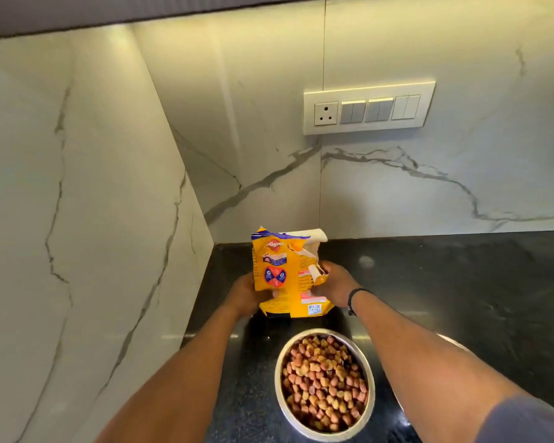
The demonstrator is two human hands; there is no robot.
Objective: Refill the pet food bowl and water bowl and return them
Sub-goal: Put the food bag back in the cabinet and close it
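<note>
A yellow pet food bag (285, 276) with a torn-open top stands upright on the black counter near the back corner. My left hand (245, 294) grips its left side and my right hand (335, 282) grips its right side. In front of the bag, close to me, sits a steel food bowl (370, 407) filled with brown and yellow kibble (325, 378). A sliver of a second steel rim (451, 340) shows behind my right forearm; what it belongs to is hidden.
The black stone counter (461, 282) stretches to the right. White marble walls close the corner at left and back. A switch panel with a socket (368, 107) is on the back wall, below a dark overhead cabinet.
</note>
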